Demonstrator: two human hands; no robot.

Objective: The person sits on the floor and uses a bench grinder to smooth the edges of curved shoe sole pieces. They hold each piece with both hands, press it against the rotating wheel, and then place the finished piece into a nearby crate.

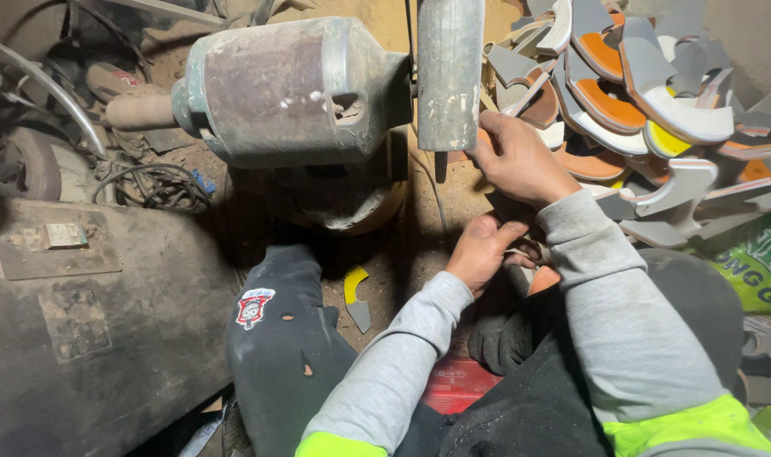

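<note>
My right hand (518,159) reaches up to the grey sanding drum (449,72) and presses a thin orange piece (483,137) against its lower edge; most of that piece is hidden by my fingers. Lower down, my left hand (482,250) rests near my lap, fingers curled on a thin light curved piece (521,252). Both arms wear grey sleeves with yellow-green upper parts.
A dusty grey motor housing (288,89) sits left of the drum. A heap of curved grey, orange and white cut pieces (647,93) fills the upper right. A yellow-grey offcut (356,296) lies on the dirt floor. A dark metal box (81,313) stands left; a green sack (762,262) lies right.
</note>
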